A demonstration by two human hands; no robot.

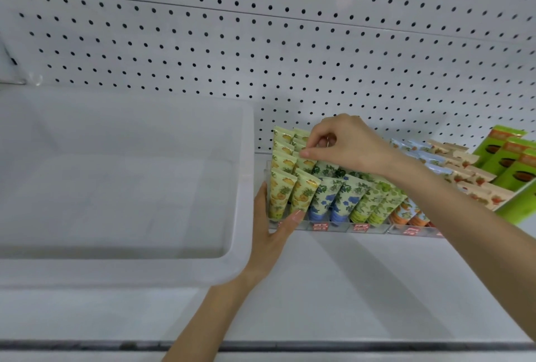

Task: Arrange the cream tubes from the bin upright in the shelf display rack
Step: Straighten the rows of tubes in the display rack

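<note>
A clear display rack (pixel 342 228) on the white shelf holds rows of upright cream tubes: yellow pineapple-print tubes (pixel 282 190) at the left, then blue-flower tubes (pixel 345 196), green tubes (pixel 374 202) and orange tubes (pixel 406 215). My right hand (pixel 339 144) reaches over the rack and pinches the top edge of a yellow tube (pixel 304 163) in the second row. My left hand (pixel 275 222) rests with straight fingers against the rack's front left corner, thumb on its front. The white plastic bin (pixel 243 176) stands left of the rack; its inside shows no tubes.
A white pegboard wall (pixel 261 51) backs the shelf. Right of the rack lie blue and strawberry-print tubes (pixel 464 176) and green boxes (pixel 510 158). Bare white shelf (pixel 333 289) stretches in front of the rack to the dark front edge.
</note>
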